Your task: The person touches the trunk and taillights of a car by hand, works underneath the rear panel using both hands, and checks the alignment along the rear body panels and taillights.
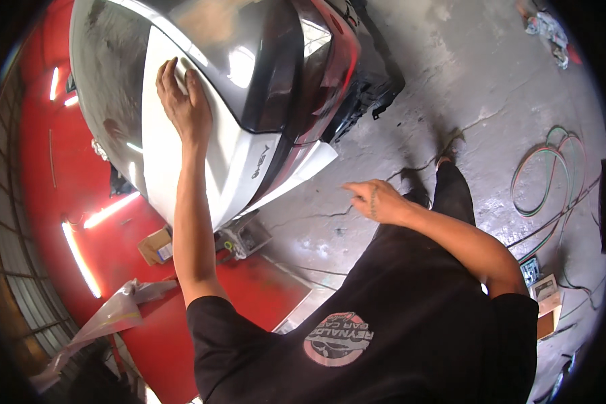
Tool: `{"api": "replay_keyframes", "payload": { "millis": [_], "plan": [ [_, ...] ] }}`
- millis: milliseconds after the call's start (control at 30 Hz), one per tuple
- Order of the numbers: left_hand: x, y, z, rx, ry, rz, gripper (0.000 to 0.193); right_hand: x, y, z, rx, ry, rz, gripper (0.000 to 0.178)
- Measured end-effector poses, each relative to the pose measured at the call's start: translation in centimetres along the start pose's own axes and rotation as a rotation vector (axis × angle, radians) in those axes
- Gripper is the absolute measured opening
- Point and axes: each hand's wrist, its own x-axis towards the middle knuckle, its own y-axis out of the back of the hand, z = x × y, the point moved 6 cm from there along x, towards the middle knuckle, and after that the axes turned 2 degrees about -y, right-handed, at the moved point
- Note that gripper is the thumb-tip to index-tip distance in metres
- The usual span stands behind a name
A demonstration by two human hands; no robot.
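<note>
The rear of a white car (232, 172) fills the upper left, with a dark glossy window and a dark red tail light (316, 108) at its corner. My left hand (183, 101) rests on the white panel beside the glass, fingers apart and slightly bent, gripping nothing I can see. Low over the floor, away from the bodywork, is my right hand (378, 200). Its index finger points left while the other fingers are partly curled. Nothing shows in it. A pale strip (313, 165) juts out below the car's rear edge.
Black parts (370, 94) show under the tail light. Coiled hoses (542, 178) lie on the grey concrete floor (458, 81) at right. Left are a red wall with light tubes (81, 259), a cardboard box (156, 246) and clear plastic sheeting (108, 316).
</note>
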Motion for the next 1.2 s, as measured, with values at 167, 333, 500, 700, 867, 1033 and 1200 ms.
{"api": "replay_keyframes", "payload": {
  "millis": [167,333,500,700,867,1033,1200],
  "plan": [
    [-0.3,0.6,0.0,0.022,-0.043,0.074,0.044,-6.3,1.2,10.5,-0.407,-0.212,0.07,0.034],
    [-1.5,0.9,-1.1,-0.074,-0.104,0.136,0.047,-16.7,4.7,19.7,-0.621,-0.584,0.16,0.037],
    [-8.4,3.7,4.1,-0.298,-0.126,0.159,0.041,-29.7,5.9,26.7,-0.715,-0.785,0.395,0.036],
    [-20.2,2.3,11.6,-0.297,-0.27,-0.007,0.043,-37.5,0.7,30.7,-0.485,-0.912,0.471,0.033],
    [-21.1,-1.6,10.7,-0.201,-0.024,-0.219,0.057,-35.3,-2.4,28.7,-0.447,-0.78,0.484,0.032],
    [-20.9,-1.9,10.5,-0.113,-0.013,-0.241,0.06,-34.7,0.1,25.0,-0.394,-0.821,0.536,0.033],
    [-20.5,-2.2,11.4,-0.051,-0.001,-0.287,0.063,-33.5,2.3,26.7,-0.584,-0.652,0.514,0.034]
  ]
}}
